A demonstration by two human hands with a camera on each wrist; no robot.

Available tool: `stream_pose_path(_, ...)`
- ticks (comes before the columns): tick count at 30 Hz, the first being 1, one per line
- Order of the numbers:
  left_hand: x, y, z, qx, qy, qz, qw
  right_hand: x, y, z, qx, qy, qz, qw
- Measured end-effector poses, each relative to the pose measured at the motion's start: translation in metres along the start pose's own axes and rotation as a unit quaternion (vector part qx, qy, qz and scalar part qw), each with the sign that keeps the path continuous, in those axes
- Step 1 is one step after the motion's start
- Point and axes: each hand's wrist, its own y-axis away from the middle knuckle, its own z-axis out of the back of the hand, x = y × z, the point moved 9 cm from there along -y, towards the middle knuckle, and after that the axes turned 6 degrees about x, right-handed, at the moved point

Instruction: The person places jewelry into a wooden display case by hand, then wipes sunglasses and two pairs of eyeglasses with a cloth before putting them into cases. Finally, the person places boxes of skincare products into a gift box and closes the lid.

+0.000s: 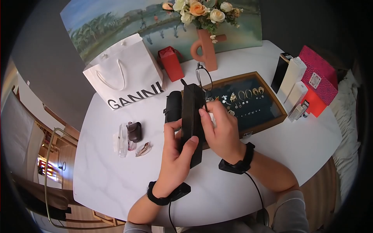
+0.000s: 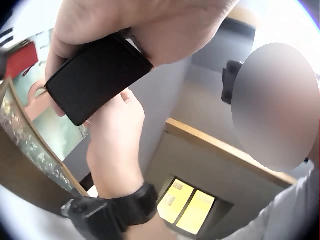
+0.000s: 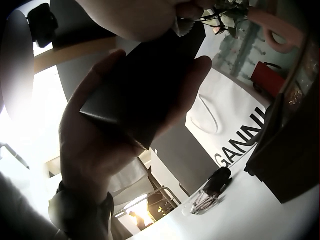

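Note:
My left hand [image 1: 175,159] grips a long black glasses case [image 1: 192,128], fingers on one side and thumb across its top face. In the right wrist view the same case [image 3: 145,85] lies in the left palm, its end tilted toward the camera. My right hand [image 1: 223,132] pinches a pair of thin-framed eyeglasses [image 1: 205,79] by a temple arm, beside the far half of the case. A bit of white, crinkled-edged cloth [image 3: 183,26] shows at the right fingers. A rounded black case [image 1: 173,106] stands on the table just left of the held one.
A glass-topped jewelry box [image 1: 279,116] lies beyond the right hand. Folded glasses [image 1: 143,149] and a small dark brown case [image 1: 135,132] lie left. Behind stand a white paper bag [image 1: 124,73], red box [image 1: 171,64] and flower vase [image 1: 206,50]; upright boxes [image 1: 293,75] stand right.

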Motion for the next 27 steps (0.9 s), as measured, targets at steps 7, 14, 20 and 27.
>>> stream_pose_path(7,-0.006,0.001,0.004,-0.009,-0.078,-0.023,0.997,0.008,-0.002,0.004,-0.013,0.045,0.025,0.999)
stream_pose_path(14,0.007,-0.002,0.011,-0.009,-0.071,-0.014,0.997,0.002,-0.008,0.008,-0.001,0.07,0.007,0.997)
stream_pose_path(20,0.016,-0.006,0.016,-0.006,0.165,0.011,0.986,0.009,-0.004,0.001,0.014,0.011,0.015,1.0)
stream_pose_path(27,0.006,-0.003,0.046,-0.046,0.122,0.15,0.98,-0.008,-0.012,0.003,0.047,0.029,-0.054,0.997)
